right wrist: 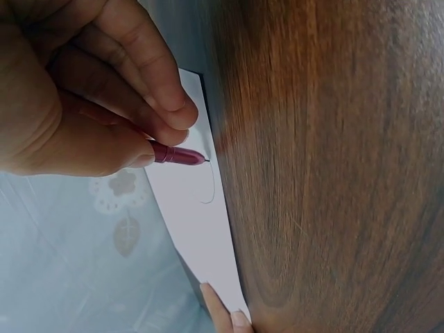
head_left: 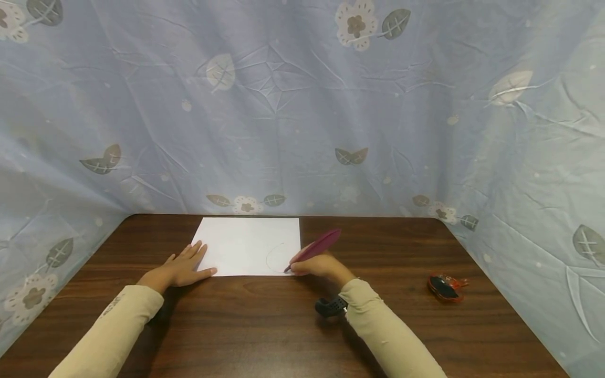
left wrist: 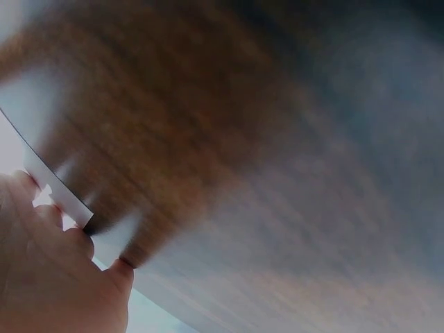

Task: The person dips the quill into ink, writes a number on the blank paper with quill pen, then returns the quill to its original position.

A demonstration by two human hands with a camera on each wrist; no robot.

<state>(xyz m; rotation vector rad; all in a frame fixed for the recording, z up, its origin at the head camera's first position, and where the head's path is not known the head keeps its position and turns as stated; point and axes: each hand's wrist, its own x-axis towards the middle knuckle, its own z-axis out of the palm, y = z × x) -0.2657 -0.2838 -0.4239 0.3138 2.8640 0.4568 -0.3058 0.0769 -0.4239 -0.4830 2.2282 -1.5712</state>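
Observation:
A white sheet of paper (head_left: pixel 241 244) lies on the dark wooden table. My right hand (head_left: pixel 315 263) grips a dark pink pen (head_left: pixel 322 244) with a wide, feather-shaped top. In the right wrist view the tip of the pen (right wrist: pixel 182 154) meets the paper (right wrist: pixel 187 201) at the end of a thin curved line. That line (head_left: pixel 267 257) bows to the left near the sheet's lower right corner. With fingers spread, my left hand (head_left: pixel 181 268) rests on the sheet's left edge. The left wrist view shows part of the left hand (left wrist: pixel 55 270) beside the paper edge.
Red-framed sunglasses (head_left: pixel 444 287) with dark lenses lie on the right side of the table (head_left: pixel 246 336). A black band (head_left: pixel 331 306) circles the right wrist. Pale blue patterned cloth (head_left: pixel 283 131) hangs behind the table and along both sides.

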